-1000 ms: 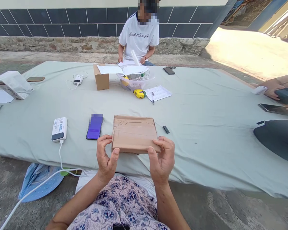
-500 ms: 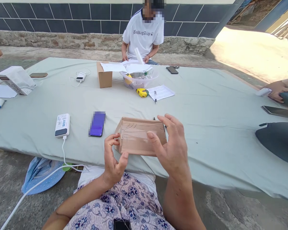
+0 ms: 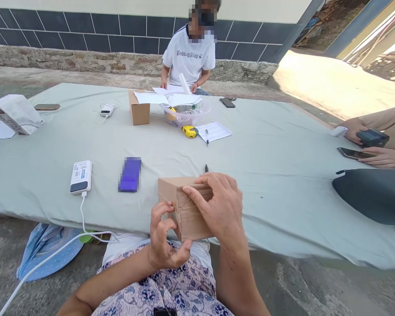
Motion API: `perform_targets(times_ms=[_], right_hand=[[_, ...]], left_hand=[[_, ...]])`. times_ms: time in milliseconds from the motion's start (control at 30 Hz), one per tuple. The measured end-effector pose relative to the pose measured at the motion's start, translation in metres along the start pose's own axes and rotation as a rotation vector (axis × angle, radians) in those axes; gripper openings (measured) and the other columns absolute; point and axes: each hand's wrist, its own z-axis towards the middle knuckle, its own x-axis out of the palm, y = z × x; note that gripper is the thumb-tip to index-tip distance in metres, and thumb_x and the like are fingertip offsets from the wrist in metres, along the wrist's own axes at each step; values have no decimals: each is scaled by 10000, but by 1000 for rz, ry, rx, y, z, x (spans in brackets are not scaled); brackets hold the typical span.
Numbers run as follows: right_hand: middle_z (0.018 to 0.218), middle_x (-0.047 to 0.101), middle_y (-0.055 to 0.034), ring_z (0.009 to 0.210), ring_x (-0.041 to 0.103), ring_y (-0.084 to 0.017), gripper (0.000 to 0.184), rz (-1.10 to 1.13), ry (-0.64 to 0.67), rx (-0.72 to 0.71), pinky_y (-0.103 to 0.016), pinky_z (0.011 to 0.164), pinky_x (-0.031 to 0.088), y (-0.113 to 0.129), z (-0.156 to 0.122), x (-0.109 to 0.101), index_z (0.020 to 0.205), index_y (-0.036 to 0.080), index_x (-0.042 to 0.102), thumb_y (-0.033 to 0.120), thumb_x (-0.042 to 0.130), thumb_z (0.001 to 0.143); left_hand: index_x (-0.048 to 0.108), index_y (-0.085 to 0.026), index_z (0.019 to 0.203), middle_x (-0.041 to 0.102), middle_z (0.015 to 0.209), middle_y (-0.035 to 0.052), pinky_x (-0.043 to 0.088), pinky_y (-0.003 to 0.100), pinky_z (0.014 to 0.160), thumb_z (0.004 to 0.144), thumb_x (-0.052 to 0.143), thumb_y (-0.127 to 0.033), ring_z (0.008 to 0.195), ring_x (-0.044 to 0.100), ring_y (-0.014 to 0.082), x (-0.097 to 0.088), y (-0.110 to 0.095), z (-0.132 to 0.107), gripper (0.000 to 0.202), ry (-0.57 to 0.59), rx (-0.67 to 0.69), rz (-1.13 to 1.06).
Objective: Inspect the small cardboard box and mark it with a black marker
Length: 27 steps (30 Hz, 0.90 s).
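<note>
A brown cardboard box (image 3: 192,219) sits tilted at the table's near edge, one taped-looking side facing me. My right hand (image 3: 222,204) grips it from the right, thumb along the upper edge and fingers over the top. At its left side, my left hand (image 3: 166,237) has curled fingers against the cardboard, with the thumb by the lower front corner. The box's right end is hidden behind my right hand. A dark pen (image 3: 206,168) lies just behind the box.
Left of the box lie a purple phone (image 3: 130,174) and a cabled white power bank (image 3: 80,177). Farther back are a yellow tape measure (image 3: 189,131), a plastic basin (image 3: 202,115) and another carton (image 3: 140,113). A person (image 3: 191,57) sits opposite; another person's hands (image 3: 386,157) are at right.
The box has tipped so its upper face now shows, and it sits lower in view. My right hand has moved left over its top; my left hand stays at its left side.
</note>
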Motion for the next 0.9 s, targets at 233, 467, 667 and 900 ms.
perform_targets(times_ms=[233,467,667,900], right_hand=[[995,738,-49,1031,597,-292,399,-17,31,27,-458,908,403,3,0,-1,867,264,643,661,607,891],[1064,745,-63,1074,610,-299,315,-4,76,-14,-471,926,427,1,2,-2,927,259,639,572,621,891],[1215,724,-89,1179,610,-321,429,105,153,-30,-513,997,452,-5,4,-15,1047,268,689,655,620,876],[1140,746,-106,1046,682,-256,447,286,-77,290,-431,887,537,-88,31,-8,1085,221,719,577,475,969]], left_hand=[[428,-239,949,519,1143,109,537,536,941,804,588,-321,1147,579,308,-2,2,1,230,-1,-1,6],[423,-241,945,526,1137,110,541,541,921,812,582,-329,1126,587,309,-1,3,2,225,-14,3,10],[435,-241,961,534,1146,111,536,506,948,827,589,-328,1151,589,293,-3,2,6,221,1,-31,11],[455,-230,1066,549,1207,138,526,502,989,853,601,-297,1210,583,289,-2,5,8,268,-14,-110,-50]])
